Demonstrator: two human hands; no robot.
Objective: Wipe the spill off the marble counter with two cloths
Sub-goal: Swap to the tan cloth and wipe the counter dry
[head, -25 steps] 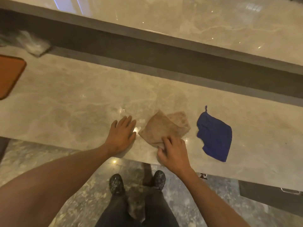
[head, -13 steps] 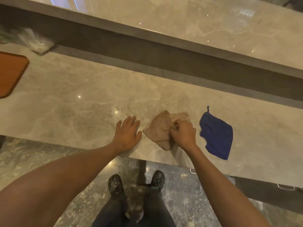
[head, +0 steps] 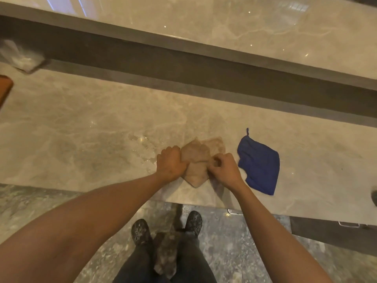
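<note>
A folded tan cloth (head: 196,160) lies near the front edge of the marble counter (head: 81,123). My left hand (head: 170,163) grips its left side and my right hand (head: 223,169) pinches its right side. A shiny wet spill (head: 142,148) spreads on the counter just left of the cloth. A blue cloth (head: 259,164) with a small loop lies flat to the right of my right hand, untouched.
A dark recessed channel (head: 183,64) runs along the back of the counter, with a higher marble ledge (head: 244,27) behind it. A crumpled clear plastic bag (head: 20,58) and an orange board (head: 5,88) sit at the far left. My shoes stand below the counter edge.
My left hand left its flat spot on the counter, moved right and closed on the tan cloth. My right hand shifted to the cloth's right side.
</note>
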